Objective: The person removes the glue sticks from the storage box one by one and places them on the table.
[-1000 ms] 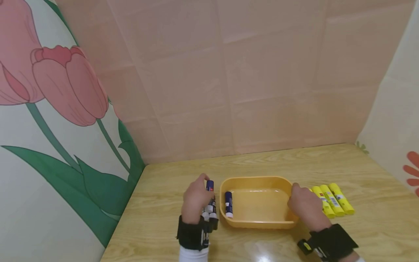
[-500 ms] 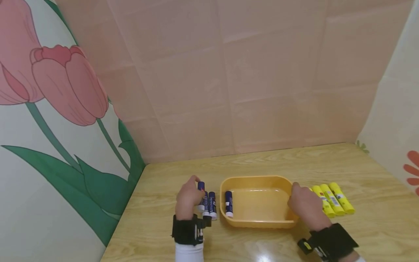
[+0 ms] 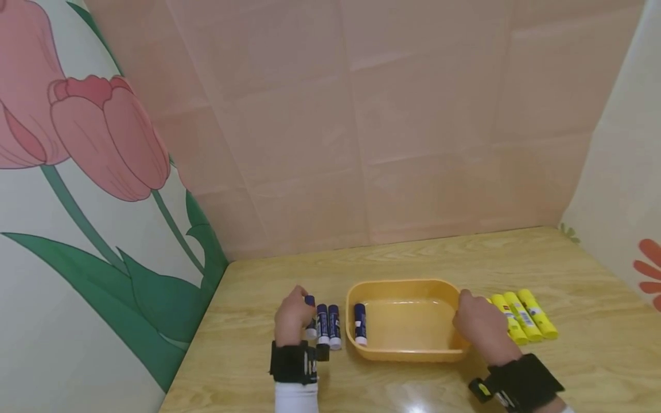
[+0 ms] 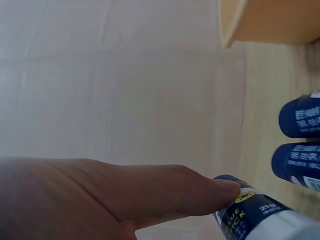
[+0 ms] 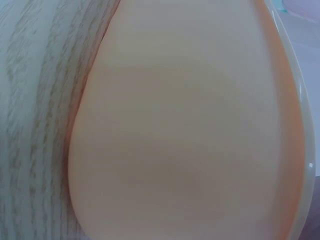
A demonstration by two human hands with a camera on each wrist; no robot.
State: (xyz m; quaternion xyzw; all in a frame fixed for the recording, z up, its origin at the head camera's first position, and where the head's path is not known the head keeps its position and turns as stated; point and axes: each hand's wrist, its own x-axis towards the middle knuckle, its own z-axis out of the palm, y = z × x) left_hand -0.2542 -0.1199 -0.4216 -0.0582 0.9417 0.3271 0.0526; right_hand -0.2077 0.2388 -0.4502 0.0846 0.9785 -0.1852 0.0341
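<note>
My left hand (image 3: 293, 315) pinches a navy glue stick (image 4: 250, 215) with a white end, the thumb pressed along its label. This stick is at the left end of a short row. Immediately to its right, two matching glue sticks (image 3: 328, 326) lie side by side on the table. A yellow-orange plastic basin (image 3: 408, 355) stands right of the row. Inside it, along the left wall, lies one more navy glue stick (image 3: 360, 324). My right hand (image 3: 480, 321) grips the basin's right rim; the right wrist view shows mostly the basin's smooth wall.
Several yellow glue sticks (image 3: 537, 313) lie in a slanted row to the right of the basin, partly behind my right hand. The wood-grain table (image 3: 242, 321) meets a pinkish backdrop (image 3: 413, 143) at the rear and a tulip-printed panel (image 3: 108, 137) on the left.
My left hand has moved left, away from the basin, carrying the navy glue stick past two others and down to the row's left end. My right hand has stayed on the rim.
</note>
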